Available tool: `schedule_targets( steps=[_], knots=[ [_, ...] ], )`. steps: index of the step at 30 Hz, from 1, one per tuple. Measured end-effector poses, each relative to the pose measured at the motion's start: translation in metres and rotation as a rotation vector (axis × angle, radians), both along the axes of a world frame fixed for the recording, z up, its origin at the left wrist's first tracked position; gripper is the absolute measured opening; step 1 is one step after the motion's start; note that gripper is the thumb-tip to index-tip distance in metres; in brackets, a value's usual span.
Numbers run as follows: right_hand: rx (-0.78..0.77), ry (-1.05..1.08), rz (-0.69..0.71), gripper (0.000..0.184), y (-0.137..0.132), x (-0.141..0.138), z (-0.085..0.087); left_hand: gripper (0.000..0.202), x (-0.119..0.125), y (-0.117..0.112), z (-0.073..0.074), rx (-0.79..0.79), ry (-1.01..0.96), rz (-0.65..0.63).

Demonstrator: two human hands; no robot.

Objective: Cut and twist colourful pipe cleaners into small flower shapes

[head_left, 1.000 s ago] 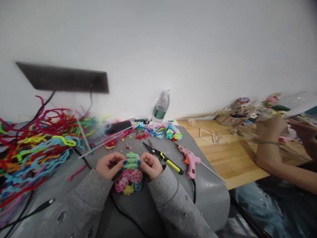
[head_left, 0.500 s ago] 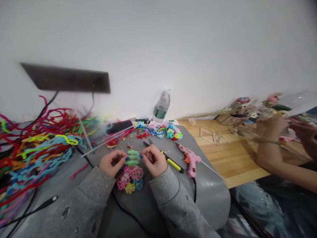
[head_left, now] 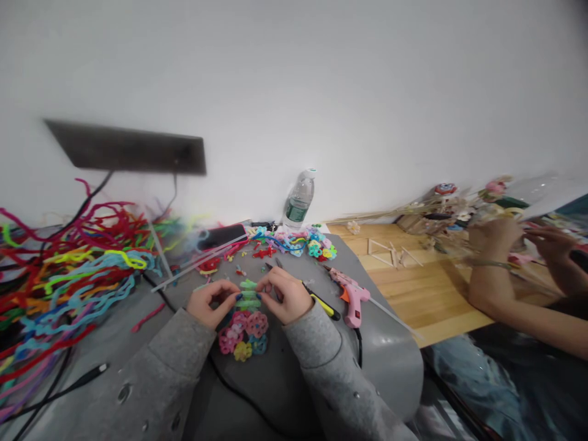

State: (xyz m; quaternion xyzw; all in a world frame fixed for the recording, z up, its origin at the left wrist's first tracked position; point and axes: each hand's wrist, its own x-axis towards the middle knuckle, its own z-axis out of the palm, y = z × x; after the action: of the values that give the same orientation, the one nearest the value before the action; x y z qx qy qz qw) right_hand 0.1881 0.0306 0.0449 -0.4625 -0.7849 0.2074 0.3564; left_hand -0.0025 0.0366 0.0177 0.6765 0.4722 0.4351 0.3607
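Observation:
A pale green pipe cleaner, bent into stacked zigzag folds, is stretched between my two hands above the grey surface. Fingers and thumb of my left hand pinch its left side. My right hand pinches the right side, its index finger reaching over the upper folds. Just below them lies a cluster of pipe-cleaner flowers, with pink ones and a yellow one. Pliers with yellow and black handles rest partly hidden behind my right hand.
A pink glue gun with its cord lies at right. Tangled pipe cleaners cover the left. A water bottle stands by the wall, near small colourful flowers. Another person's hands work at the wooden table.
My right hand has shifted slightly left and its fingers now lie further over the green pipe cleaner. The hands are a little closer together. The view has turned slightly.

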Motion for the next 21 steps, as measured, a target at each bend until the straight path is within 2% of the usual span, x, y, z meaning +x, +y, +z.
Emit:
schedule_targets(
  steps=[7, 12, 17, 21],
  knots=[
    [-0.066, -0.018, 0.011, 0.011, 0.003, 0.000, -0.001, 0.018, 0.001, -0.001, 0.000, 0.003, -0.005, -0.025],
    [-0.071, 0.079, -0.006, 0.009, 0.001, 0.002, -0.001, 0.018, 0.001, -0.001, -0.001, -0.014, -0.012, -0.011],
    [-0.072, 0.270, -0.181, 0.004, 0.003, 0.014, -0.007, 0.018, 0.001, -0.001, -0.001, -0.010, -0.015, -0.007],
    [-0.066, 0.328, -0.391, 0.012, 0.005, 0.028, -0.014, 0.018, 0.002, -0.001, 0.000, -0.023, -0.038, 0.015]
  ],
)
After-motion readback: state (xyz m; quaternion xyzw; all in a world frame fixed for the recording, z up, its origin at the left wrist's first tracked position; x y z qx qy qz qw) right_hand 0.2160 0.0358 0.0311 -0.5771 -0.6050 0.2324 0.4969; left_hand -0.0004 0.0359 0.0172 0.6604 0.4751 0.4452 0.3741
